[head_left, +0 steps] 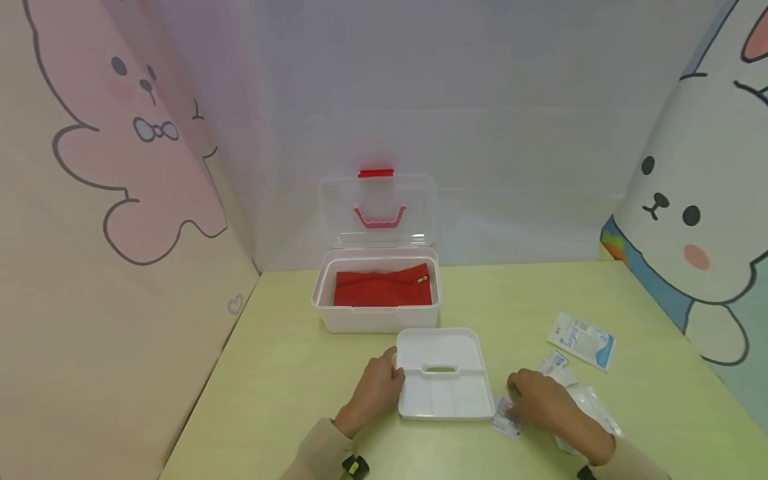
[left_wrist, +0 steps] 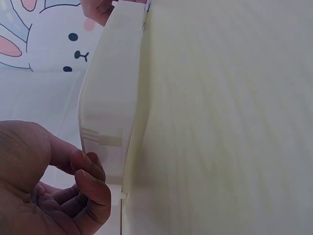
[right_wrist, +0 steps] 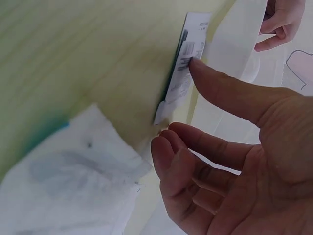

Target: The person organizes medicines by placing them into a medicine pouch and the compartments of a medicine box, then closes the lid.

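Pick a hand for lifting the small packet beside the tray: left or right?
Probably the right hand: its thumb is at the packet; the left hand, farther off, grips the tray.

From my feed: yellow-green table [head_left: 270, 407], faint grain. Directly on it, I log a white box [head_left: 378, 321] at the back, lid up; a white tray [head_left: 444, 343] just in front; a small packet [head_left: 506, 420] beside the tray's right front corner; then, farther right, a labelled packet [head_left: 553, 362], a clear packet [head_left: 594, 405] and a blue-white pack [head_left: 581, 341].
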Demonstrator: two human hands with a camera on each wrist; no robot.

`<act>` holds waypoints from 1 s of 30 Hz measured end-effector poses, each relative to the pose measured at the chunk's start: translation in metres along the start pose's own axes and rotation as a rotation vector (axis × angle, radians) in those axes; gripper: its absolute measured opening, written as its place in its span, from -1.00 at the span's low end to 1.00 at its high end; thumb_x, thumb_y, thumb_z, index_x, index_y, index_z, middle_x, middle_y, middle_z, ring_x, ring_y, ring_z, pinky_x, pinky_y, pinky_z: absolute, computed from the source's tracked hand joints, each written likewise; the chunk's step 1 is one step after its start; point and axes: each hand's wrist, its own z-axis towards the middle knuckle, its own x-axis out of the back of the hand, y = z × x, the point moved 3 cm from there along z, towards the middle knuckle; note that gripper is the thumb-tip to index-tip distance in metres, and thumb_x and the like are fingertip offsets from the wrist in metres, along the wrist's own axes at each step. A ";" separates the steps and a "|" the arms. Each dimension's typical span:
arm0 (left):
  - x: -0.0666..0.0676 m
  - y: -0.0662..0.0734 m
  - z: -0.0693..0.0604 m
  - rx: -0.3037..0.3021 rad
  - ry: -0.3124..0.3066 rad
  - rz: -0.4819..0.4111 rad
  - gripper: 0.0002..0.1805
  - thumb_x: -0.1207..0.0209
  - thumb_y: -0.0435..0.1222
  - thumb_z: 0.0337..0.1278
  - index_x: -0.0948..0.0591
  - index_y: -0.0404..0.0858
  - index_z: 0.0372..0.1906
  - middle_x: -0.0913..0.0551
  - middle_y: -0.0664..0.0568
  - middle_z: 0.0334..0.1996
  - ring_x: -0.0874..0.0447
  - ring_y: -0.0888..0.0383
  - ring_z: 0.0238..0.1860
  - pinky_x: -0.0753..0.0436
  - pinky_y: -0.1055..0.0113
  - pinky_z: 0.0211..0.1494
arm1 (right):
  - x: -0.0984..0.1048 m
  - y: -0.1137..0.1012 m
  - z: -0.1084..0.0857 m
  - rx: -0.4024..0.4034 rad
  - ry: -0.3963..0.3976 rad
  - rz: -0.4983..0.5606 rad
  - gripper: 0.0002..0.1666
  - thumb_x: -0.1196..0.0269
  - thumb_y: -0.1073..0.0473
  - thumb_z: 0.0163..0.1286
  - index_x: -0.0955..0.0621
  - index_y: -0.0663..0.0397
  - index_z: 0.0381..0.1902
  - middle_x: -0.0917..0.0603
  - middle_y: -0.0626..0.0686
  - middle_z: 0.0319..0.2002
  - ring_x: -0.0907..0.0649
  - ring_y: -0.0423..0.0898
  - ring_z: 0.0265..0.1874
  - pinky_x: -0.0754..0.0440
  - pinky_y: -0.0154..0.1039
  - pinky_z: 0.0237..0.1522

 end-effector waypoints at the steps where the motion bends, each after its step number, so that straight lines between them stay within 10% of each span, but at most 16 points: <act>1: 0.000 0.000 0.000 0.002 0.000 0.000 -0.48 -0.07 -0.37 0.27 -0.39 -0.56 0.28 -0.47 0.12 -0.63 -0.36 0.31 -0.62 -0.38 0.45 -0.58 | -0.001 0.000 0.000 -0.007 -0.004 0.001 -0.60 -0.53 0.08 -0.02 -0.65 0.12 -0.26 -0.57 -0.02 -0.41 -0.52 -0.12 -0.42 -0.56 -0.11 -0.31; 18: -0.001 -0.001 0.000 0.018 -0.005 0.004 -0.47 -0.07 -0.35 0.28 -0.39 -0.55 0.28 -0.43 0.14 -0.67 -0.35 0.30 -0.63 -0.39 0.44 -0.58 | -0.006 0.003 0.001 -0.019 -0.011 0.033 -0.66 -0.49 0.15 0.02 -0.51 -0.01 -0.40 -0.48 -0.07 -0.53 -0.44 -0.12 -0.52 -0.38 -0.20 -0.45; 30: 0.000 0.000 -0.001 0.032 -0.004 0.002 -0.47 -0.09 -0.34 0.27 -0.39 -0.55 0.28 -0.48 0.11 -0.64 -0.38 0.28 -0.60 -0.42 0.42 -0.53 | 0.014 0.004 0.001 0.098 0.212 0.069 -0.82 -0.37 0.36 0.13 -0.62 0.03 -0.33 -0.61 -0.09 -0.47 -0.51 -0.20 -0.47 -0.48 -0.26 -0.42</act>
